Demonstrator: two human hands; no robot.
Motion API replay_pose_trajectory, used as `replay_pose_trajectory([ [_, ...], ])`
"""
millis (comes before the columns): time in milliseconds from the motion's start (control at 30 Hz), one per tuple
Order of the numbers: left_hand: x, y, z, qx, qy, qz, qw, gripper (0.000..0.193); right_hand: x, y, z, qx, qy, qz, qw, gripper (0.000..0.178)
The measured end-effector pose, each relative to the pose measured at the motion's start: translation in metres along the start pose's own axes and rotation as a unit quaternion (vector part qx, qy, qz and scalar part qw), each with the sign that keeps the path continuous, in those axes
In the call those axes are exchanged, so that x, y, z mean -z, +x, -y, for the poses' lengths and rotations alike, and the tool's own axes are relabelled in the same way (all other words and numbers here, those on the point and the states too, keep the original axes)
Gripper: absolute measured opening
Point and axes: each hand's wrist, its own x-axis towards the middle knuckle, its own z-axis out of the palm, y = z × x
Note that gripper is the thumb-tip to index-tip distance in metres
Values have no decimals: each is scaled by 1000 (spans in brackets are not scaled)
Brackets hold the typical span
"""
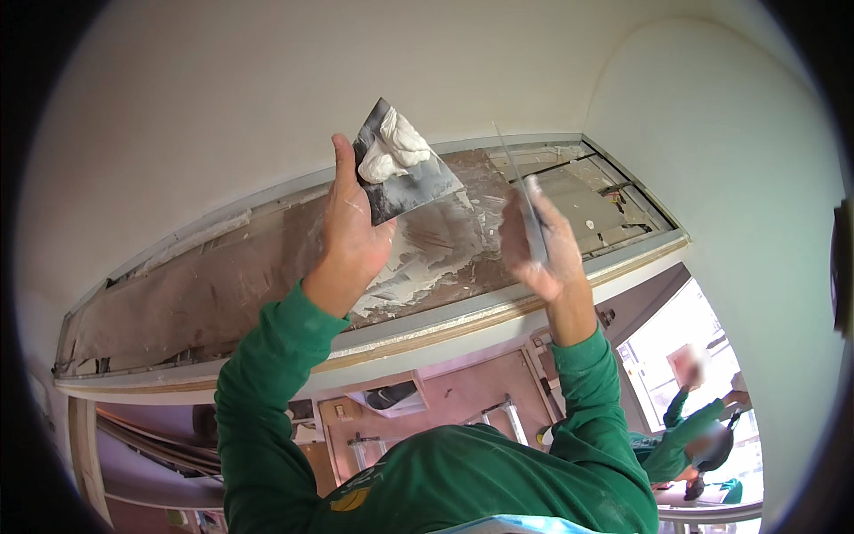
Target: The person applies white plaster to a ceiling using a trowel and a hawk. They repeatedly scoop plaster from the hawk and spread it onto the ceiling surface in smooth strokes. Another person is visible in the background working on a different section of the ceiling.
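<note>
My left hand [350, 230] is closed on a dark, roughly square putty board [418, 189], thumb raised along its left side. A thick lump of white putty [394, 148] sits on the board's upper part. To its right, my right hand [550, 238] grips a thin putty scraper [511, 153], seen nearly edge-on with its blade pointing up. The right hand is slightly blurred, and the scraper stays apart from the board. Behind both hands lies a long brown panel [231, 276], smeared with whitish putty around its middle.
A pale rim [445, 322] borders the panel's near side. White walls [222, 98] rise beyond it. Far below are a pinkish floor [471, 392], a metal ladder [505, 416] and a box with a dark shoe [391, 396]. At lower right stands another person in green [680, 449].
</note>
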Motion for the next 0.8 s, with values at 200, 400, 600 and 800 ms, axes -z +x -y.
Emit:
replay_pose_trajectory([
  [200, -16, -3, 15, 50, 42, 8, 998, 63, 0, -7, -45, -207, 172, 212, 940, 23],
  [400, -16, -17, 11, 8, 23, 20, 1000, 60, -13, 56, -36, -21, 59, -96, 993, 25],
  [600, 24, 11, -7, -238, -15, -73, 968, 68, 2, 13, -35, 331, -137, -141, 923, 23],
  [800, 14, 4, 5, -344, 114, -190, 913, 54, -5, 31, -69, 352, -266, -104, 892, 29],
])
